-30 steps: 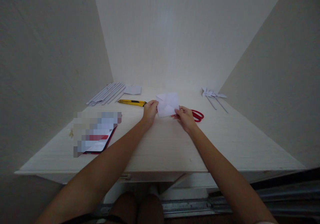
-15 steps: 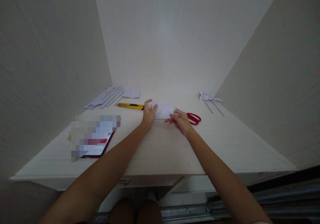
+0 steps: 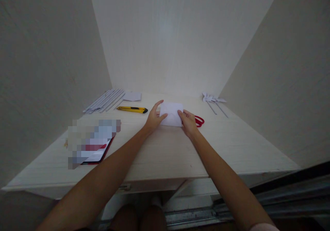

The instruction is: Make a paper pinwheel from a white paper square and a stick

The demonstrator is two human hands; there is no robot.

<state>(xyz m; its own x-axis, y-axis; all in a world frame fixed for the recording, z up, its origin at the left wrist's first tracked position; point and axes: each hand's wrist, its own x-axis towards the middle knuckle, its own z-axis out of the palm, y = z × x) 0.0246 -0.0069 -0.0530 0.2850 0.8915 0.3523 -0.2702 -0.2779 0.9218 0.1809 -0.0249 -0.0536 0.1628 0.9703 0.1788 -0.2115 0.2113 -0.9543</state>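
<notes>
A small white piece of paper is held a little above the table in front of me. My left hand grips its left edge, thumb on the near face and the index finger stretched up past the top corner. On the right edge, my right hand pinches the paper with its thumb on the front and the other fingers behind. Red-handled scissors lie just beyond my right hand, which hides their blades. To the left of my left hand rests a yellow utility knife.
Several rolled paper sticks lie at the back left beside a stack of white paper. Paper pinwheels on sticks are at the back right. A phone, partly blurred, lies front left on the white table. Walls enclose three sides.
My right hand has shifted its grip up the paper's right edge, thumb now on the face and fingers behind. The paper now faces me more squarely. The view has shifted slightly.
</notes>
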